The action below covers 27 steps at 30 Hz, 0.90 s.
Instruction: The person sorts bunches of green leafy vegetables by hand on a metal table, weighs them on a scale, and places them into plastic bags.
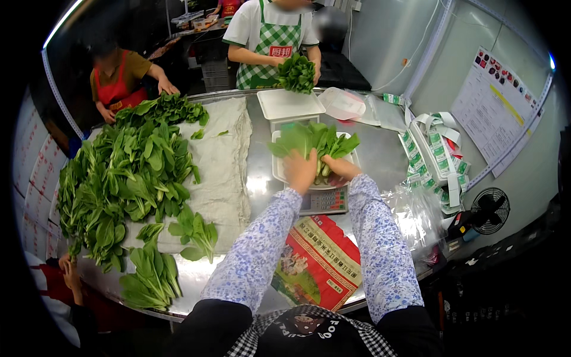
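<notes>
Both my hands are at a bunch of leafy greens (326,143) over a white tray (278,169) on a digital scale (324,202). The stems point toward me and the leaves spread away. My left hand (301,171) closes around the left part of the bunch, where the leaves are blurred by motion. On the right, my right hand (342,170) grips the pale stems, its fingers partly hidden. A red and yellow printed bag (324,262) lies flat between my forearms, just below the scale.
A large heap of greens (131,172) covers the left side on a pale cloth (229,178). Beyond my tray stands another white tray (289,104), behind it a co-worker holding greens (296,74). Label strips (437,154), plastic bags (413,214) and a fan (490,210) are right.
</notes>
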Tool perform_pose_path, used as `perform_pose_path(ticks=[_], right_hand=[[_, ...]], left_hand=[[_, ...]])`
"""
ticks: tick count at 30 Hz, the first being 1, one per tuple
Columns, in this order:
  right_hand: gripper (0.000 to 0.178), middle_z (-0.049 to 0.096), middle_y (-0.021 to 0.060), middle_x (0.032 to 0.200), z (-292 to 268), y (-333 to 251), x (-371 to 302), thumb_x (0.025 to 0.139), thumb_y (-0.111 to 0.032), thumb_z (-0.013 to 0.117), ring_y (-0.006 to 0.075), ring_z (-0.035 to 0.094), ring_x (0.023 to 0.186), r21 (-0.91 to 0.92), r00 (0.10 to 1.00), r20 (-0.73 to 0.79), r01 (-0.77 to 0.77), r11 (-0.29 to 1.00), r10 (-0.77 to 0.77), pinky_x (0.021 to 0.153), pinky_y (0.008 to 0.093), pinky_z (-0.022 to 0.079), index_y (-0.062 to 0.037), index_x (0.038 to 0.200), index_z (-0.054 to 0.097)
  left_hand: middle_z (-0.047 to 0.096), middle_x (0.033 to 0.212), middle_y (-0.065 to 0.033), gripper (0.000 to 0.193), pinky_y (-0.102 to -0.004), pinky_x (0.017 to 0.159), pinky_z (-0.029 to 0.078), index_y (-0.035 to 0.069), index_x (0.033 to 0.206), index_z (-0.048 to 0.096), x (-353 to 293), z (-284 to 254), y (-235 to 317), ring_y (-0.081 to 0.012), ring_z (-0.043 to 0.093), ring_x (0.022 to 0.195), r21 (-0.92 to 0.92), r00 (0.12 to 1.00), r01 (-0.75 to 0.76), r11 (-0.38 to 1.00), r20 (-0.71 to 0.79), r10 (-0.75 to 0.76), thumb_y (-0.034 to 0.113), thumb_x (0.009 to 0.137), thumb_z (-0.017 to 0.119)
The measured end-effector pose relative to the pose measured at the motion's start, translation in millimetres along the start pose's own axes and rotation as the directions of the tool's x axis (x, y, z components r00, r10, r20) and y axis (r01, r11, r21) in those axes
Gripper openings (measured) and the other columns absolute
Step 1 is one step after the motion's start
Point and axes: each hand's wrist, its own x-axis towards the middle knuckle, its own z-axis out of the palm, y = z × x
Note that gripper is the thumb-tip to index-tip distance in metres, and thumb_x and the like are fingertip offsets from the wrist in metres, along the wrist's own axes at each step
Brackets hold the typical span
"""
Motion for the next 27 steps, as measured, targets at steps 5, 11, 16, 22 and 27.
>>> perform_pose_path(ticks=[5,11,16,22,27], right_hand=[[0.085,0.065,0.0206,0.096,-51,-4,-1,0.076,-0.074,0.047,0.0283,0.066,0.084,-0.297,0.977,0.153,-0.095,0.95,0.145,0.073,0.0378,0.054,-0.0016,0.118,0.058],[0.054,0.057,0.0045,0.065,-60,15,-15,0.083,-0.056,0.056,0.0117,0.049,0.052,-0.251,0.965,0.043,0.261,0.932,-0.258,0.045,0.0278,0.04,-0.0057,0.101,0.066],[0.052,0.066,0.0184,0.107,-32,-2,-6,0.086,-0.046,0.053,0.03,0.063,0.093,-0.057,0.976,-0.082,0.196,0.979,-0.2,0.079,0.0365,0.05,-0.0054,0.117,0.061],[0.053,0.067,0.0101,0.095,-30,22,14,0.08,-0.047,0.064,0.0185,0.063,0.075,-0.043,0.901,-0.185,0.391,0.919,-0.392,0.062,0.031,0.051,-0.0064,0.115,0.062],[0.046,0.067,0.0096,0.098,-34,23,1,0.081,-0.035,0.066,0.0159,0.064,0.085,0.215,0.957,-0.145,0.278,0.936,-0.251,0.066,0.0284,0.051,-0.003,0.113,0.062]], left_hand=[[0.041,0.129,-0.0359,0.084,-0.0491,0.099,0.038,-0.005,0.134,0.036,22,-9,5,-0.0481,0.044,0.119,-0.125,0.966,0.137,0.983,0.235,-0.105,0.057,0.081,0.057],[0.031,0.136,-0.0387,0.099,-0.0435,0.103,0.036,-0.011,0.138,0.025,22,-29,-23,-0.047,0.038,0.126,-0.249,0.926,-0.243,0.937,0.229,0.301,0.056,0.077,0.064],[0.027,0.138,-0.0396,0.101,-0.0442,0.105,0.033,-0.009,0.142,0.019,1,-17,9,-0.045,0.036,0.128,0.301,0.973,-0.216,0.929,-0.018,0.232,0.058,0.079,0.061],[0.057,0.114,-0.0321,0.092,-0.0462,0.09,0.045,-0.008,0.143,0.014,32,-14,9,-0.0446,0.057,0.105,0.142,0.978,-0.013,0.99,0.206,-0.017,0.051,0.085,0.055],[0.059,0.106,-0.0345,0.081,-0.0445,0.087,0.048,-0.009,0.133,0.031,32,-20,-6,-0.0449,0.06,0.099,0.209,0.985,-0.047,0.977,0.173,0.01,0.053,0.085,0.053]])
